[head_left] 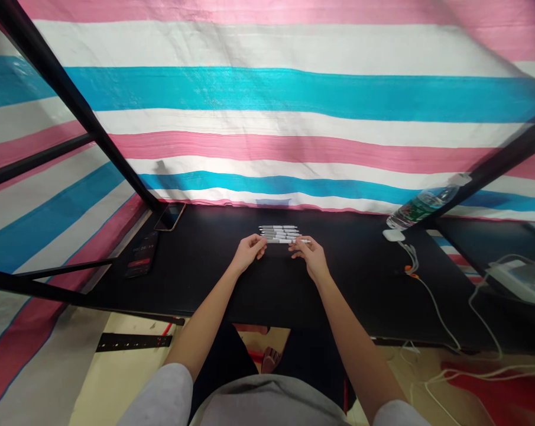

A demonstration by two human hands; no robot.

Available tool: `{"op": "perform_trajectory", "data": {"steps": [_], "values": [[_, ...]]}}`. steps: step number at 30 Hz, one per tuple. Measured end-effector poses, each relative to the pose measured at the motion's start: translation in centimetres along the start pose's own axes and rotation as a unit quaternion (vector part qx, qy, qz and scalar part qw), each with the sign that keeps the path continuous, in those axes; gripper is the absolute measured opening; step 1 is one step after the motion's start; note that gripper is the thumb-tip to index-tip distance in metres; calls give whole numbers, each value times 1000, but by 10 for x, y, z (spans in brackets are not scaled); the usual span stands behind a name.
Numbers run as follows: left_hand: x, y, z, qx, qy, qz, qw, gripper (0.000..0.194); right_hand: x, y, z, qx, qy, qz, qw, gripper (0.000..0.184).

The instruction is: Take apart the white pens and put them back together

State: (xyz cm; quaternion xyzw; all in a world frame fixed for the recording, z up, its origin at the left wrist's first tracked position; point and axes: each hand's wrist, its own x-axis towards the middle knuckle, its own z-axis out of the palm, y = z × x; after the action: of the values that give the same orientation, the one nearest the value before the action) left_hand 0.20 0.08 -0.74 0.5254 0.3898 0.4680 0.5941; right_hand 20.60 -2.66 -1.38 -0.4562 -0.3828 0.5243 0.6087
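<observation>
Where the two hands meet the work, the nearest pen (279, 241) lies directly between them, its long axis running left to right across the person's front. The left hand (248, 252) is positioned at the left end of this pen, with thumb and forefinger pinched on it; the right hand (313, 258) grips near the opposite end, and a short white length projects past its fingertips. Neither hand is clearly nearer to the pen, as each occupies one end. Whether the pen is raised or resting on the tabletop (205, 266) cannot be determined from this angle. Immediately beyond it, a row of pens (278, 231) lies closely spaced and roughly parallel to the held unit. Both forearms extend forward and converge from the sides, with the palms turned inward and the remaining fingers curled loosely below the pinch. A phone (171, 217) is located at the far left of the surface; a plastic bottle (422, 207) and a white charger (394, 235) are located toward the right.
</observation>
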Motion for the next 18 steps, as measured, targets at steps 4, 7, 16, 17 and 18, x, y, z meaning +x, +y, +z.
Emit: {"op": "perform_trajectory", "data": {"steps": [4,7,16,17,18], "values": [[-1,2,1,3,-1,5,1000,37,0,0,0,9,7,3,1000,37],[-2,2,1,12,-8,-3,1000,37,1,1,-1,41,0,15,999,39],[1,-2,2,11,1,0,1000,40,7,-8,-5,263,-3,32,964,14],[1,-2,2,2,7,-1,1000,41,6,-11,-5,283,-9,22,959,16],[1,-1,2,-4,9,-3,1000,41,5,-14,-6,299,-16,13,954,19]]}}
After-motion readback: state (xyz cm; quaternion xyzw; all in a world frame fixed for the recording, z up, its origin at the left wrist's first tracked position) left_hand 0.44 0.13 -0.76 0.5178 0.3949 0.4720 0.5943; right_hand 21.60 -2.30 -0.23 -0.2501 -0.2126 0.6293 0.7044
